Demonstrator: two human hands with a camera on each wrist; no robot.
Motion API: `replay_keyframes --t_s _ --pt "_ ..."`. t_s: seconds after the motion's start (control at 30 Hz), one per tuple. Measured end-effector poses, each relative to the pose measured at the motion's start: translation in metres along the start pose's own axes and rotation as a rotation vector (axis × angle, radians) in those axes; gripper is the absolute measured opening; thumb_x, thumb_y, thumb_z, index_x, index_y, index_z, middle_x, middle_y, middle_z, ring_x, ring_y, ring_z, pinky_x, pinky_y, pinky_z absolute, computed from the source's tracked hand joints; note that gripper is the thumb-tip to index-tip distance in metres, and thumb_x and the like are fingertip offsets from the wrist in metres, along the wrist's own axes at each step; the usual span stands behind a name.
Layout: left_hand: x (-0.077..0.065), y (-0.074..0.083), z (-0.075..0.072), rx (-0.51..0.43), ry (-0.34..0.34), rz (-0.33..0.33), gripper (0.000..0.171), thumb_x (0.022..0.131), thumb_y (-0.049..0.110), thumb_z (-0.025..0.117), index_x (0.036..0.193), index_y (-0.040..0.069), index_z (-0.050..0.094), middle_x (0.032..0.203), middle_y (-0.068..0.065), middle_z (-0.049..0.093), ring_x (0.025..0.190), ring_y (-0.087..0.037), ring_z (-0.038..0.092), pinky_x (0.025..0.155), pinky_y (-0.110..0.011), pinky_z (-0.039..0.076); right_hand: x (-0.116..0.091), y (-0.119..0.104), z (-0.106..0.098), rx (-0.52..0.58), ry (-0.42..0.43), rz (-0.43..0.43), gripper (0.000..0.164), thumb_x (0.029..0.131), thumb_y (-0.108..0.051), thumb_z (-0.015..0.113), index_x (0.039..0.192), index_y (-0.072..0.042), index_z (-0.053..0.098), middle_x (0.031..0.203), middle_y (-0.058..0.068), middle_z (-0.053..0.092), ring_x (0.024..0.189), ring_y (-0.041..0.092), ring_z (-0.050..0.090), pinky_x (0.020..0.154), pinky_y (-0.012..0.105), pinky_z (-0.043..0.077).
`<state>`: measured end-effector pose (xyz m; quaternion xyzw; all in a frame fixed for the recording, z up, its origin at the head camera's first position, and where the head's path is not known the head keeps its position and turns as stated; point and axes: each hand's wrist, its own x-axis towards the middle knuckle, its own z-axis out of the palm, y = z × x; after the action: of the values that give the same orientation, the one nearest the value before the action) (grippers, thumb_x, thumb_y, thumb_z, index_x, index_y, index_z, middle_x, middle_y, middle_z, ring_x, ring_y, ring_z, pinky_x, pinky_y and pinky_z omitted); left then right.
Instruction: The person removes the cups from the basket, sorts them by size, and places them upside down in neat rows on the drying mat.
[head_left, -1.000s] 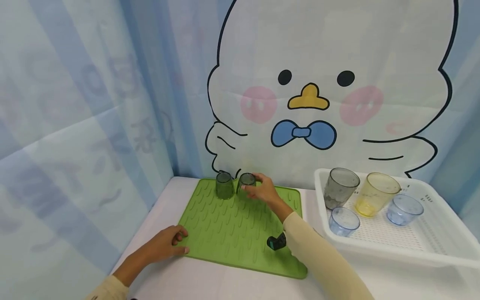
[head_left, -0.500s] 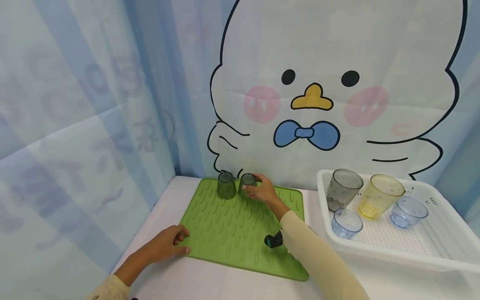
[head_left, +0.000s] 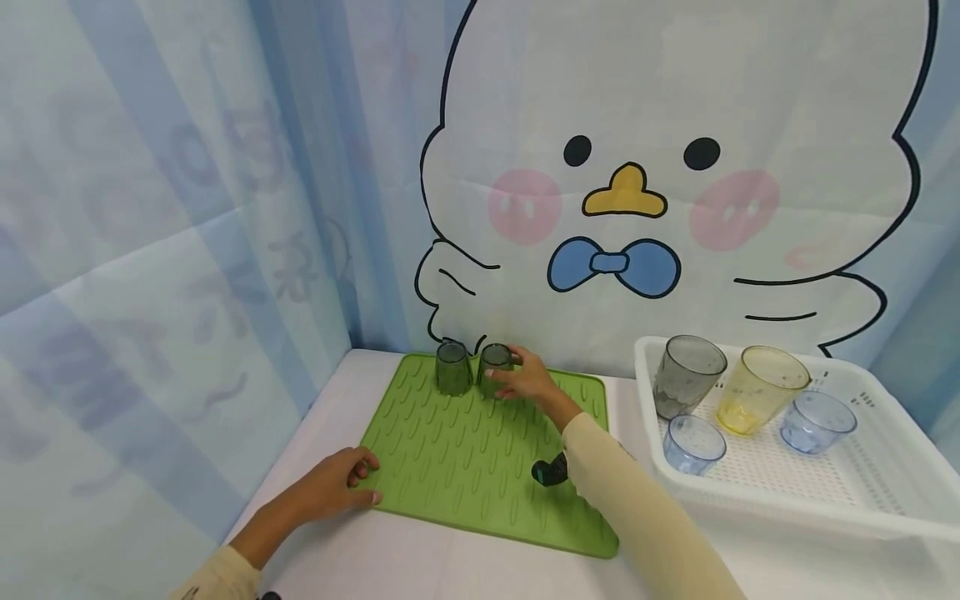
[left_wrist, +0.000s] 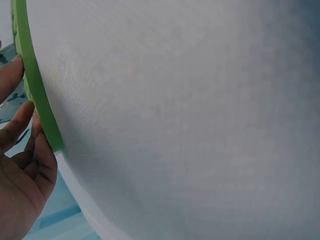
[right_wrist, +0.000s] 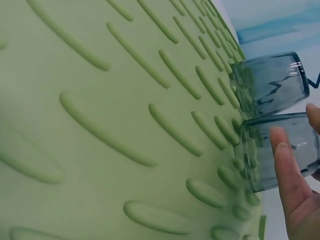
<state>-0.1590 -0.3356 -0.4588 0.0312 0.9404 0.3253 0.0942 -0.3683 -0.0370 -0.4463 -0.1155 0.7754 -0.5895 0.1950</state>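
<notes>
Near the back edge of the green ridged mat [head_left: 457,467] stand two small smoky grey glasses side by side, narrower end up. My right hand [head_left: 531,377] holds the right glass [head_left: 491,358] from its right side, finger and thumb around its wall. In the right wrist view this glass [right_wrist: 261,160] has its wide end down on the ridges, close beside the left glass [right_wrist: 272,85]. My left hand [head_left: 337,485] rests at the mat's front left edge with fingers loosely bent. The left wrist view shows its fingertips [left_wrist: 30,107] touching the mat's rim.
At the right, a white perforated basket [head_left: 780,504] contains a tall grey glass [head_left: 686,379], a yellow glass [head_left: 761,392] and two small blue cups [head_left: 693,446]. A black wrist device [head_left: 550,471] shows under the right sleeve. A printed curtain [head_left: 600,325] stands behind the mat.
The view shifts slightly. My right hand keeps its hold on the right glass, and my left hand stays at the mat's edge.
</notes>
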Motion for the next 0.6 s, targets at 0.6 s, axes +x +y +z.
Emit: replay_keyframes --t_s 0.6 --pt "-0.001 -0.001 0.000 0.009 0.003 0.045 0.044 0.080 0.022 0.084 0.112 0.002 0.061 0.094 -0.002 0.057 0.085 -0.015 0.051 0.074 -0.027 0.048 -0.011 -0.011 -0.004 -0.021 0.030 0.044 0.090 0.094 -0.024 0.073 0.161 -0.011 0.015 0.164 0.024 0.020 0.072 0.017 0.072 0.085 0.046 0.059"
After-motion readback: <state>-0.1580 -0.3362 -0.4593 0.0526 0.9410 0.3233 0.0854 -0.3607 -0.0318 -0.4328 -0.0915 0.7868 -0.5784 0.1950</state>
